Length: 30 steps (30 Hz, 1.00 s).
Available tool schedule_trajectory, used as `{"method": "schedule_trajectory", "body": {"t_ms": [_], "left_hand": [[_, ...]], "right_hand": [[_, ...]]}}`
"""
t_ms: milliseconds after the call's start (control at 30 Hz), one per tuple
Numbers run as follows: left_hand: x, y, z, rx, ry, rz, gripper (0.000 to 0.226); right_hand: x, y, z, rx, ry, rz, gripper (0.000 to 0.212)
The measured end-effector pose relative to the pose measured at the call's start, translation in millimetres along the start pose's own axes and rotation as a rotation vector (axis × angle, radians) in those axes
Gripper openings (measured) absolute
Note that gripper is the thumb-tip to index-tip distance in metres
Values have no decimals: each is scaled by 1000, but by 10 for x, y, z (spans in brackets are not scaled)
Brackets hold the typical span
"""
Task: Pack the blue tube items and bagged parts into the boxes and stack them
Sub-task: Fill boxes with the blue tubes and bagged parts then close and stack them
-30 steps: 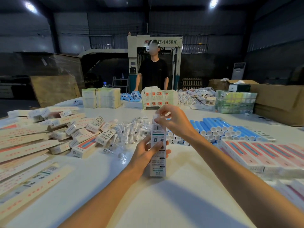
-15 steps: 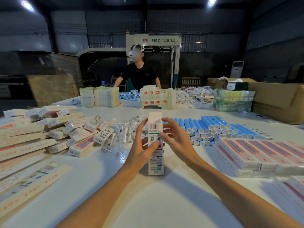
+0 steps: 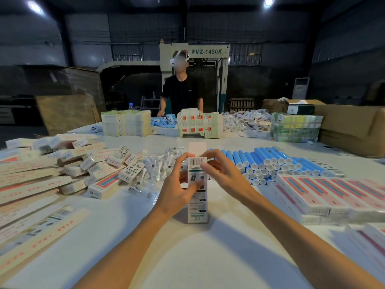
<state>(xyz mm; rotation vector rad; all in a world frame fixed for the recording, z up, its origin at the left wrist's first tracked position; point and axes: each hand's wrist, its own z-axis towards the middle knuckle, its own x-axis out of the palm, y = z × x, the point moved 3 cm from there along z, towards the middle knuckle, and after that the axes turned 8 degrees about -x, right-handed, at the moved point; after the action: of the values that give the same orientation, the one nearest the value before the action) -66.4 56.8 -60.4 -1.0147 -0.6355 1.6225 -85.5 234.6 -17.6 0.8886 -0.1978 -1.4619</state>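
The box stands upright on its short end on the table, a tall, narrow printed carton with its top flap raised and not yet tucked. The left hand grips it at mid-height, thumb laid across the printed front and fingers wrapped round the left side. The right hand pinches the upper right edge beside the barcode, just under the flap. Both hands are closed on the carton.

It is thin card, so it probably weighs little and will dent or bow if squeezed across its broad faces. The corners and long edges are the stiffer places to hold. Standing on so small a base, it will tip easily unless one hand steadies it while the other folds the flap. Whether a tube and a bag are already inside cannot be told, since the mouth faces away from the camera.

Just beyond the right hand lie the blue tubes, rows of smooth cylinders with white caps, likely to roll and slip. Beyond the left hand is the heap of bagged parts, clear, crinkly and light. To the right of the grip sits a stack of closed boxes; to the left, a loose pile of cartons. A person stands at the far side.
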Motion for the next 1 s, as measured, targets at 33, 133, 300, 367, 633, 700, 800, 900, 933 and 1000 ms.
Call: {"method": "schedule_trajectory", "body": {"t_ms": [33,133,300,367,633,700,800,900,933,1000], "left_hand": [[-5,4,10,-1,10,5,71],[-9,5,12,6,30,15,70],[-19,19,8,-10,47,11,73],[-22,19,12,-15,48,19,75],[-17,32,7,-28,43,15,76],[-14,29,6,-32,39,22,75],[-6,10,0,-35,35,28,73],[-6,5,-7,-45,48,15,77],[-11,5,-10,-50,54,10,80],[-23,2,-18,-64,61,9,86]], "right_hand": [[-20,14,34,20,-33,52,26],[-108,65,193,65,-79,107,23],[-172,149,463,-6,70,-36,16],[-182,161,481,-81,75,-117,12],[-184,129,440,-118,64,-211,11],[-196,154,415,-103,86,-107,10],[-215,167,393,-84,73,-21,17],[-216,169,421,-53,74,9,8],[-215,177,431,-34,66,22,8],[-216,172,448,-2,66,20,9]]}}
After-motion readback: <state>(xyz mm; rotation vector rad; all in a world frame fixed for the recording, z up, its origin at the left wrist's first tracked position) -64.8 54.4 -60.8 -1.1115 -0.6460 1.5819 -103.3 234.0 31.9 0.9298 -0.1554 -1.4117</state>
